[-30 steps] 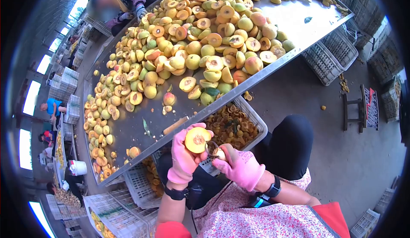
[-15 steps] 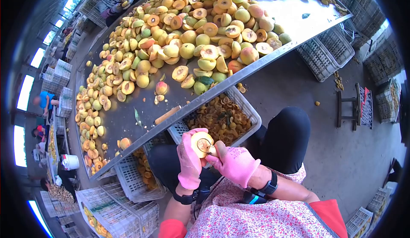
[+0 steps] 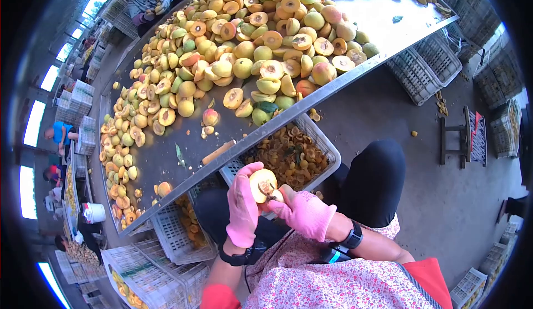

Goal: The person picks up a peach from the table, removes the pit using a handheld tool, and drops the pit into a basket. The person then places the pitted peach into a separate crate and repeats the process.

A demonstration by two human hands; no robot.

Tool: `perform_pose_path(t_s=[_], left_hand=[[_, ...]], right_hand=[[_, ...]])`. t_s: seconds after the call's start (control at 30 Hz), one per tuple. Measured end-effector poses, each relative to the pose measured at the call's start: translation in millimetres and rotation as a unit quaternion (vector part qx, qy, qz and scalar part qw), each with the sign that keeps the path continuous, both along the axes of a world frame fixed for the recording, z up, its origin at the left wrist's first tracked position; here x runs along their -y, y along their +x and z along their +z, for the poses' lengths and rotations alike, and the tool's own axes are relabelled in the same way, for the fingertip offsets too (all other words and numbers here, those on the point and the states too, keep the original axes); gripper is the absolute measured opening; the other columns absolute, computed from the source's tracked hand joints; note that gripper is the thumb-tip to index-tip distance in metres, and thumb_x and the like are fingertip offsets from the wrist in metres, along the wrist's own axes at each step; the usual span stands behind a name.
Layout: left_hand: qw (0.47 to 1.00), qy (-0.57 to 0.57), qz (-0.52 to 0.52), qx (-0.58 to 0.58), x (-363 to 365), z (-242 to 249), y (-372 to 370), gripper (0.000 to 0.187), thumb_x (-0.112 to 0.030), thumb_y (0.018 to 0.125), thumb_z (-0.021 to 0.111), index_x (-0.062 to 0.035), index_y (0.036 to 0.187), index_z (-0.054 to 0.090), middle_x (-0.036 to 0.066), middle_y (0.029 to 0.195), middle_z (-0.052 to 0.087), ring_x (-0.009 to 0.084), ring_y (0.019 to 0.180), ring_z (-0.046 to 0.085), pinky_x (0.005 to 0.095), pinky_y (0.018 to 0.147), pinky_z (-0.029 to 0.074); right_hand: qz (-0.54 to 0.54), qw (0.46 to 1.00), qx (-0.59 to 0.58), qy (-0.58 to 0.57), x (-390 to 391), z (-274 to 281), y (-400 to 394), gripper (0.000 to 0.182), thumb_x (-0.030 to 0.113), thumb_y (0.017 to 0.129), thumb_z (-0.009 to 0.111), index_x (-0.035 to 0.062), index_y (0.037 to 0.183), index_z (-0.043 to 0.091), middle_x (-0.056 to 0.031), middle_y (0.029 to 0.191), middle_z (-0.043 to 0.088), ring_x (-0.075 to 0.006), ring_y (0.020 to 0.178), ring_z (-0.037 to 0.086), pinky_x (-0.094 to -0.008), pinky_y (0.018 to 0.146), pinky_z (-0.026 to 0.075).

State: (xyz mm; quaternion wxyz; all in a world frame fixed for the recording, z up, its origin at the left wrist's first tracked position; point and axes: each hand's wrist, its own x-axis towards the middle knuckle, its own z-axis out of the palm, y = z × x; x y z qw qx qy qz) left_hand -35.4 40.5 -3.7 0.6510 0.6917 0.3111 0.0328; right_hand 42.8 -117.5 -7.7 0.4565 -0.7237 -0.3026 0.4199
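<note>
Barely shifted from half a second earlier, the pink-gloved left hand [image 3: 243,206] cups a peach half [image 3: 263,185] over the lap while the right hand [image 3: 302,212] pinches a pitting tool [image 3: 268,189] into its soft, slippery flesh; beyond, a crate of pits [image 3: 327,148], then the steel table [image 3: 383,18] heaped with peaches.

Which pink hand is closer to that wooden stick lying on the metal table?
Left. The left hand is just below and right of the wooden stick, holding a peach half. The right hand is farther right.
</note>
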Motion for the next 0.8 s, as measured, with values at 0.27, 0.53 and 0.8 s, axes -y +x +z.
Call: perform_pose_path(t_s=[0.27, 0.53, 0.8], left_hand=[[0.95, 0.062, 0.226, 0.208, 43.9, -6.7, -2.3, 0.05, -0.048, 0.106, 0.042, -0.0015, 0.112, 0.06, 0.011, 0.105, 0.066, 0.0183, 0.078, 0.068, 0.03, 0.07, 0.056], [0.972, -0.042, 0.177, 0.152, 29.4, 19.2, 0.0, 0.072, -0.056, 0.107, 0.021, -0.0015, 0.083, 0.061, 0.012, 0.075, 0.068, 0.0203, 0.063, 0.067, 0.0291, 0.058, 0.055], [0.995, -0.009, 0.08, 0.051, 17.3, 35.6, 5.7, 0.074, -0.053, 0.108, 0.025, -0.0001, 0.074, 0.064, 0.009, 0.066, 0.067, 0.0183, 0.053, 0.064, 0.0282, 0.053, 0.053]], right_hand=[[0.042, 0.988, -0.122, 0.085, -1.9, -1.0, -10.3, 0.047, 0.045, 0.107, 0.047, 0.0009, 0.123, 0.055, -0.0194, 0.085, 0.069, -0.0315, 0.078, 0.069, -0.0421, 0.07, 0.051], [0.058, 0.952, -0.27, 0.135, -1.9, -15.6, -26.0, 0.049, 0.054, 0.106, 0.047, 0.0058, 0.108, 0.058, -0.0042, 0.07, 0.057, -0.0145, 0.064, 0.054, -0.0333, 0.06, 0.045], [0.067, 0.902, -0.396, 0.162, 0.2, -13.2, -30.2, 0.044, 0.054, 0.106, 0.047, 0.0136, 0.092, 0.055, 0.0048, 0.063, 0.045, -0.0061, 0.047, 0.037, -0.024, 0.041, 0.028]])
